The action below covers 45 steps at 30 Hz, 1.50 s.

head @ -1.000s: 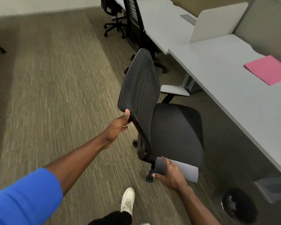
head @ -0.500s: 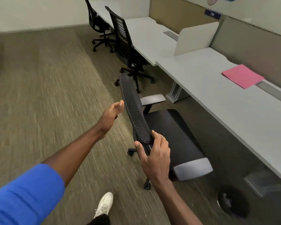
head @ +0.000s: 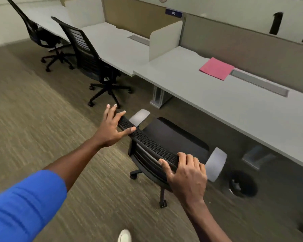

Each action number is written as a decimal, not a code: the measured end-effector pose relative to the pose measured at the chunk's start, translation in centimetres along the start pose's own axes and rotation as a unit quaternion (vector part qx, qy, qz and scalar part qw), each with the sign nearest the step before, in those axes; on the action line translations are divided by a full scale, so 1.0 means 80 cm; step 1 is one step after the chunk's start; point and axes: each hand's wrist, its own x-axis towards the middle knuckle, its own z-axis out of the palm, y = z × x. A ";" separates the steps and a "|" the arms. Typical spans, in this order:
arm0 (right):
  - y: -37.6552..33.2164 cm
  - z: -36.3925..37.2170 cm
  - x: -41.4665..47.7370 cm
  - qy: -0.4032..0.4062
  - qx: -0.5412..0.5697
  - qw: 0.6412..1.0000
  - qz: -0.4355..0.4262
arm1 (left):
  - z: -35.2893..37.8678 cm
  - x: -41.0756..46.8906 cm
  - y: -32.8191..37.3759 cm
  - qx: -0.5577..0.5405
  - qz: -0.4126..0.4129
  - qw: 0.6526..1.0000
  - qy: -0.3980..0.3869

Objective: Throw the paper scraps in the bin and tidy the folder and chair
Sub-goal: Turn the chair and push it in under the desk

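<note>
A black mesh-backed office chair with grey armrests stands in front of the long grey desk, its seat facing the desk. My left hand rests on the left end of the backrest's top edge, fingers spread and thumb laid along the rim. My right hand is curled over the right end of that top edge and grips it. A pink folder lies flat on the desk near the rear partition. A round black bin sits on the floor under the desk, to the right of the chair.
Two more black office chairs stand at the neighbouring desk to the left. A white divider panel separates the desks. A desk leg stands beyond the chair. Open carpet lies to the left and behind me.
The chair has turned so its back faces me and its seat points at the desk. My left hand has come down onto the backrest's top; my right hand has slid along it to the right.
</note>
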 end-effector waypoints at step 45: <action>0.195 0.054 0.229 0.121 -0.022 0.992 0.041 | 0.129 0.263 0.113 0.118 0.202 0.971 0.049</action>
